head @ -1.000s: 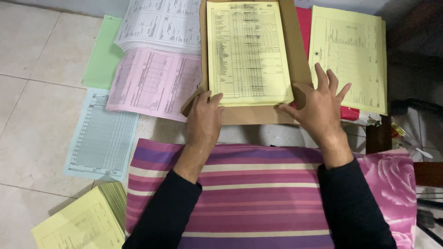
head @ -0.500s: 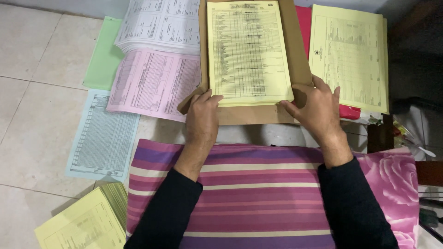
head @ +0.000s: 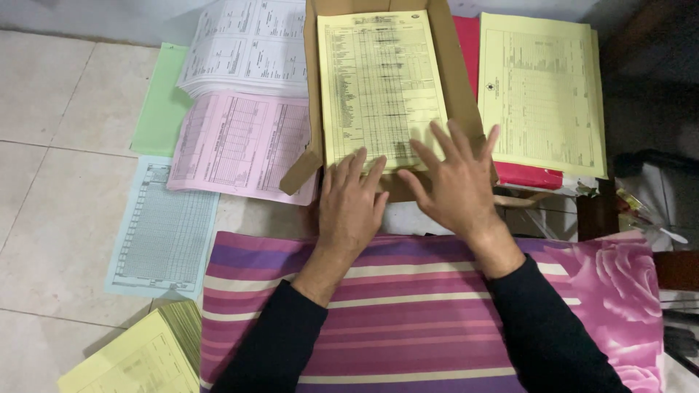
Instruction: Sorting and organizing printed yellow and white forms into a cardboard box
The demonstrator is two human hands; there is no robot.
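Yellow sheet (head: 380, 87) is lying lengthwise in the cardboard box (head: 460, 80), stretching up-frame. Left hand (head: 351, 206) and right hand (head: 453, 185) are resting spread on its near edge

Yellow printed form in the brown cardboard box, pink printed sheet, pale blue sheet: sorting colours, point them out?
Yellow printed form (head: 378, 80), head view, upper middle.
Pink printed sheet (head: 237, 142), head view, centre.
Pale blue sheet (head: 164, 225), head view, centre.

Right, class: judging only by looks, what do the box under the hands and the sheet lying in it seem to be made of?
Box: seemingly cardboard, matt brown, with thin stiff walls and a bent flap at the near left corner. Sheet: apparently thin paper, matt pale yellow, printed with a dark table; both hands' fingers rest at its near edge.
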